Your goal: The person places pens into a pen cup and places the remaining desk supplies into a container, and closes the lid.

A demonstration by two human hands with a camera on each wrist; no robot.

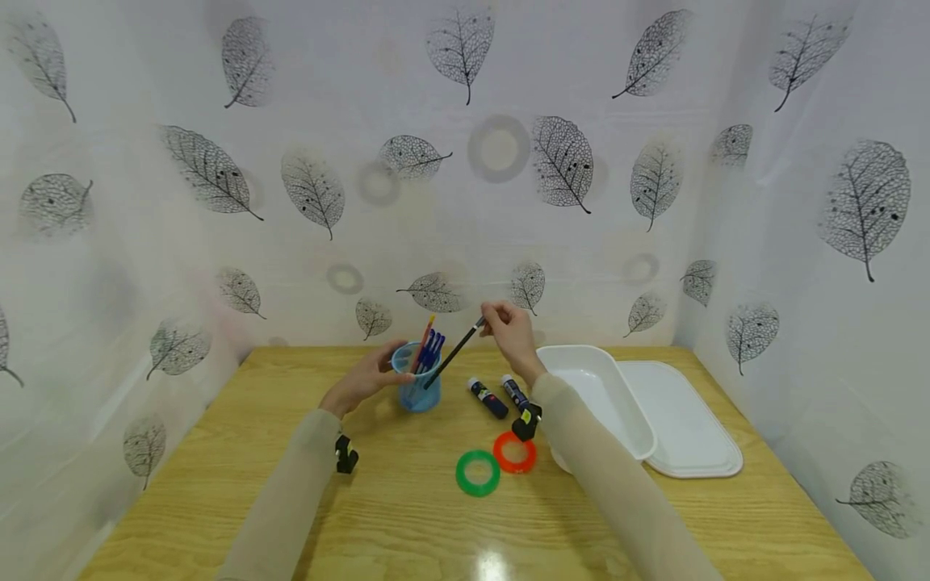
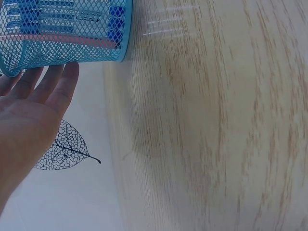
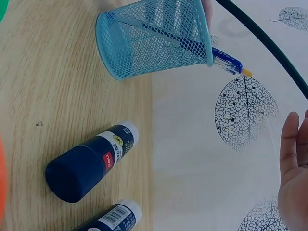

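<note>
A light-blue mesh pen cup (image 1: pixel 421 397) stands on the table, holding several blue pens (image 1: pixel 432 352) and a red-orange pencil (image 1: pixel 424 343) with a yellow end. My left hand (image 1: pixel 370 376) grips the cup near its rim, thumb in front and fingers behind; its fingers also show against the mesh in the left wrist view. With fingertips and thumb, my right hand (image 1: pixel 510 329) pinches the upper end of a long black pencil (image 1: pixel 456 352) with a light band. The pencil slants down to the cup's right side; whether its tip is inside the rim I cannot tell.
Two dark-blue glue sticks (image 1: pixel 488 399) (image 3: pixel 91 163) lie right of the cup. Nearer are a green tape roll (image 1: pixel 478 474) and a red tape roll (image 1: pixel 515 453). A white tray (image 1: pixel 639 440) and a white lid (image 1: pixel 697 420) lie at right. A leaf-patterned curtain (image 1: pixel 436 234) stands behind.
</note>
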